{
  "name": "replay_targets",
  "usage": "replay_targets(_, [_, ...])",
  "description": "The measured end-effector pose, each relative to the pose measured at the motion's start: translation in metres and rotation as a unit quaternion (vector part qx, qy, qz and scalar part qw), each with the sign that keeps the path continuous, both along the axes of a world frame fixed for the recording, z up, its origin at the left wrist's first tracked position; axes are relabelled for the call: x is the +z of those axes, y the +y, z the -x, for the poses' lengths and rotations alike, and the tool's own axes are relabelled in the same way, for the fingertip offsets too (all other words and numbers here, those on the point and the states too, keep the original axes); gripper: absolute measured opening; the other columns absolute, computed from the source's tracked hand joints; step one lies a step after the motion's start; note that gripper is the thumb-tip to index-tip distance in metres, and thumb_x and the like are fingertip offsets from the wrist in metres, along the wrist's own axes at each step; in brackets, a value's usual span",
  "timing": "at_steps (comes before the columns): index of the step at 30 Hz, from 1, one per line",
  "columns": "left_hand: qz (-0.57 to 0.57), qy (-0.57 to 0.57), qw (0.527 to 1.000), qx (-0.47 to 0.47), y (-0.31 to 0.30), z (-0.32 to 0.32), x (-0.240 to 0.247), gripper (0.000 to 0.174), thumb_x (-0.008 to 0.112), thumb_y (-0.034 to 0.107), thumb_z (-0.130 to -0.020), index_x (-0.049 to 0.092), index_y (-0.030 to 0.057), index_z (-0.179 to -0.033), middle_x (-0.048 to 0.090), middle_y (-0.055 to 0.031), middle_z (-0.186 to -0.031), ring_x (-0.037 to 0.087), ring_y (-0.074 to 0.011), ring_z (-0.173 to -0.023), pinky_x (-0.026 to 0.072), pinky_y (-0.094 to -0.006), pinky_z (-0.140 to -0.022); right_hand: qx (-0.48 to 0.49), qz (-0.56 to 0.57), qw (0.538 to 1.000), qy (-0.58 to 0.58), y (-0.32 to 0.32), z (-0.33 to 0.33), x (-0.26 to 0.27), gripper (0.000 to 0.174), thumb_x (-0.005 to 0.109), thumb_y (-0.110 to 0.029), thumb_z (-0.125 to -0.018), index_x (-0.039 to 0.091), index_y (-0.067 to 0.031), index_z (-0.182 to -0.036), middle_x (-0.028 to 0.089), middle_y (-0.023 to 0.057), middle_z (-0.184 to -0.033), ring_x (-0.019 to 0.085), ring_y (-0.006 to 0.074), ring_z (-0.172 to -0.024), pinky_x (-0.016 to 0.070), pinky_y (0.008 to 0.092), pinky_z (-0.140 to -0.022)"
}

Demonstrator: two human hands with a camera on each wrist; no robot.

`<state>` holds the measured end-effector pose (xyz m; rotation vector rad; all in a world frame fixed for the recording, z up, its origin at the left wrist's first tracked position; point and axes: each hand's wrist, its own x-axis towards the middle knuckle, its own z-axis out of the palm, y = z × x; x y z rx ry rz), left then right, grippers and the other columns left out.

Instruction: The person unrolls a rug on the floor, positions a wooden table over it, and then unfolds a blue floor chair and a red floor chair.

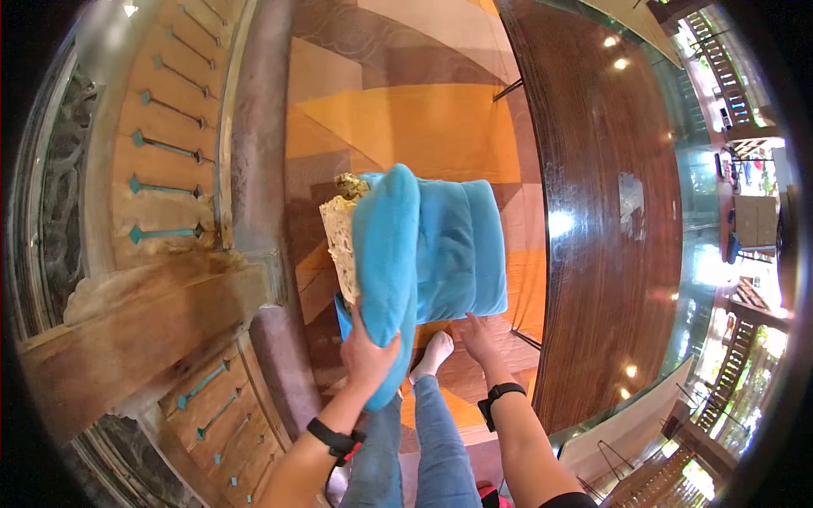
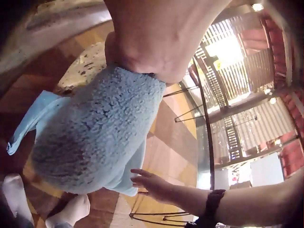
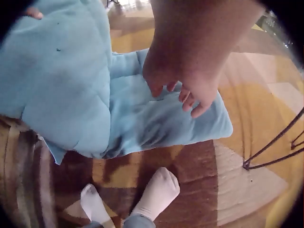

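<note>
A blue padded cushion (image 1: 449,245) lies over a block with a rough, pale side (image 1: 341,245); its left part is folded up on edge. My left hand (image 1: 370,356) grips the near end of that raised part, thumb on the right face. In the left wrist view, the left hand (image 2: 142,47) holds the edge of the cushion's fleecy side (image 2: 99,128). My right hand (image 1: 481,340) is at the near edge of the flat part, fingers loosely bent. The right wrist view shows the right hand (image 3: 185,80) over the quilted blue surface (image 3: 156,118), holding nothing.
A dark wooden table (image 1: 610,220) with thin metal legs stands on the right. On the left is carved wooden furniture (image 1: 161,288) with turquoise details. Two feet in pale socks (image 3: 156,192) stand on the orange and brown patterned floor (image 1: 415,118) just below the cushion.
</note>
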<state>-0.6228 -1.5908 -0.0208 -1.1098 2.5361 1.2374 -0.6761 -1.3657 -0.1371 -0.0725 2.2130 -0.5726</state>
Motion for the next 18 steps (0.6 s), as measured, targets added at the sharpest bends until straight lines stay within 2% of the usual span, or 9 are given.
replay_targets(4, [0.019,-0.047,0.999,-0.021,0.019,0.017,0.001,0.077,0.067,0.023,-0.065,0.026,0.0064,-0.127,0.055,-0.0267,-0.098,0.053,-0.0425,-0.092,0.0425,-0.0467,-0.078,-0.065,0.016,0.998,0.004,0.031,-0.020,-0.029,0.048,0.050,-0.013,-0.075,0.043,-0.0073,-0.122,0.044,0.0219,-0.121,0.040,0.0354,-0.113,0.0337,0.0393,-0.095])
replay_targets(5, [0.022,-0.047,0.999,-0.008,0.018,0.014,0.002,0.076,0.066,0.025,-0.064,0.029,0.0036,-0.127,0.055,-0.0269,-0.096,0.054,-0.0416,-0.086,0.0435,-0.0466,-0.074,-0.077,0.010,0.997,-0.002,0.041,-0.024,-0.039,0.048,0.050,-0.013,-0.074,0.043,-0.0080,-0.121,0.044,0.0219,-0.120,0.041,0.0358,-0.112,0.0346,0.0395,-0.095])
replay_targets(6, [0.031,-0.042,0.999,0.007,0.013,0.008,0.002,0.076,0.067,0.024,-0.064,0.030,0.0028,-0.127,0.055,-0.0263,-0.097,0.054,-0.0405,-0.088,0.0435,-0.0456,-0.075,-0.074,-0.006,0.997,0.000,0.046,-0.026,-0.043,0.048,0.050,-0.013,-0.074,0.043,-0.0080,-0.121,0.045,0.0219,-0.119,0.042,0.0361,-0.111,0.0352,0.0396,-0.094])
replay_targets(8, [0.050,-0.033,0.997,0.040,-0.009,-0.010,0.003,0.075,0.068,0.023,-0.063,0.032,0.0013,-0.125,0.055,-0.0249,-0.101,0.055,-0.0384,-0.092,0.0434,-0.0435,-0.078,-0.065,-0.039,0.997,0.003,0.056,-0.031,-0.048,0.048,0.050,-0.013,-0.073,0.043,-0.0078,-0.121,0.045,0.0220,-0.117,0.043,0.0368,-0.109,0.0363,0.0399,-0.092])
replay_targets(10, [0.038,0.047,0.994,0.094,-0.040,-0.033,-0.001,0.072,0.071,0.020,-0.062,0.036,0.0001,-0.123,0.054,-0.0219,-0.107,0.054,-0.0333,-0.096,0.0418,-0.0396,-0.083,-0.054,-0.045,0.997,-0.008,0.057,-0.031,-0.043,0.048,0.049,-0.016,-0.074,0.043,-0.0075,-0.121,0.046,0.0221,-0.115,0.044,0.0373,-0.107,0.0364,0.0406,-0.092])
replay_targets(12, [0.032,0.004,0.995,0.099,-0.076,-0.048,0.004,0.070,0.072,0.017,-0.062,0.039,-0.0006,-0.121,0.053,-0.0193,-0.110,0.053,-0.0286,-0.100,0.0399,-0.0360,-0.087,-0.051,-0.045,0.997,-0.018,0.054,-0.032,-0.035,0.046,0.048,-0.018,-0.075,0.043,-0.0063,-0.120,0.046,0.0227,-0.115,0.044,0.0376,-0.107,0.0363,0.0410,-0.092])
replay_targets(15, [-0.042,0.008,0.990,0.136,-0.131,-0.089,-0.037,0.069,0.073,0.020,-0.063,0.040,-0.0011,-0.120,0.052,-0.0176,-0.113,0.052,-0.0265,-0.101,0.0387,-0.0347,-0.088,-0.056,-0.048,0.996,-0.039,0.047,-0.027,-0.021,0.044,0.046,-0.021,-0.076,0.044,-0.0031,-0.116,0.047,0.0242,-0.114,0.044,0.0374,-0.107,0.0359,0.0413,-0.092])
replay_targets(17, [-0.100,0.017,0.981,0.164,-0.153,-0.099,-0.041,0.068,0.072,0.021,-0.064,0.040,-0.0014,-0.120,0.051,-0.0163,-0.113,0.050,-0.0252,-0.102,0.0379,-0.0342,-0.089,-0.062,-0.061,0.994,-0.074,0.039,-0.023,-0.009,0.043,0.045,-0.022,-0.076,0.045,-0.0005,-0.113,0.047,0.0251,-0.113,0.044,0.0373,-0.107,0.0356,0.0413,-0.092])
replay_targets(18, [-0.129,0.021,0.975,0.179,-0.164,-0.104,-0.043,0.068,0.072,0.022,-0.064,0.040,-0.0015,-0.120,0.051,-0.0156,-0.114,0.049,-0.0245,-0.103,0.0375,-0.0340,-0.089,-0.044,-0.048,0.996,-0.055,0.035,-0.021,0.000,0.042,0.045,-0.022,-0.076,0.045,-0.0004,-0.113,0.047,0.0254,-0.113,0.044,0.0373,-0.107,0.0355,0.0413,-0.092])
